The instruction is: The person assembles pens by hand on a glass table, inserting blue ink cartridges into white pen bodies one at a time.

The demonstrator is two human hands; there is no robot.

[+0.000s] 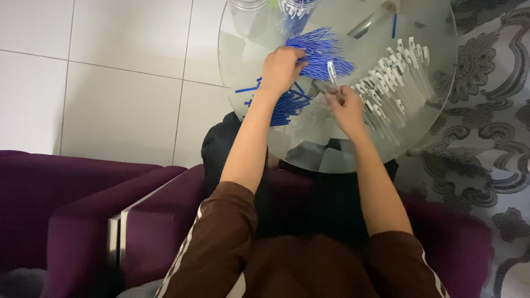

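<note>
My left hand (281, 67) rests on a heap of thin blue sticks (319, 52) on the round glass table (265, 132), its fingers curled into the heap. My right hand (345, 105) pinches a slim white pen-like barrel (332, 74) that points upward, away from me. More blue sticks (287, 105) lie scattered below my left wrist. To the right of my right hand lies a broad pile of white barrels with clips (395, 77).
Two clear jars (298, 6) stand at the table's far edge, one holding blue and white pieces. One lone blue stick (394, 25) lies at the far right. Purple sofa (66, 209) under me, white tiled floor (110, 66) left, patterned grey carpet (486, 110) right.
</note>
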